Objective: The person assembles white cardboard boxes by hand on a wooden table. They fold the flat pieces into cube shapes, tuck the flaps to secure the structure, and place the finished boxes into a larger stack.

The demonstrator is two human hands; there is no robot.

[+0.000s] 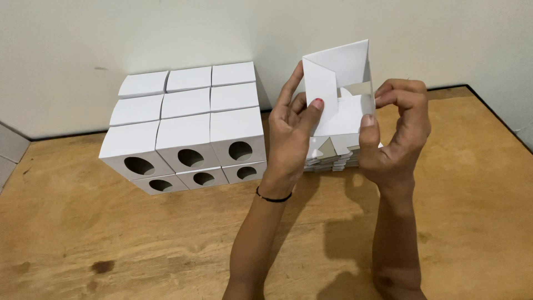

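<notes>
Two bare forearms rise from six o'clock. The left hand [291,130] and right hand [397,130] pinch a half-folded white cardboard box [338,83] at one o'clock, fingers bracing flaps, above flat white blanks [333,158]; finished white window boxes [186,130] sit stacked at ten o'clock.

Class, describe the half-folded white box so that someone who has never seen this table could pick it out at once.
On the wooden table by the pale wall, right of the stacked finished boxes, two hands are raised. Between the left hand and right hand is the half-folded box. Unlike its neighbours, it is open, flaps up, off the table.
</notes>
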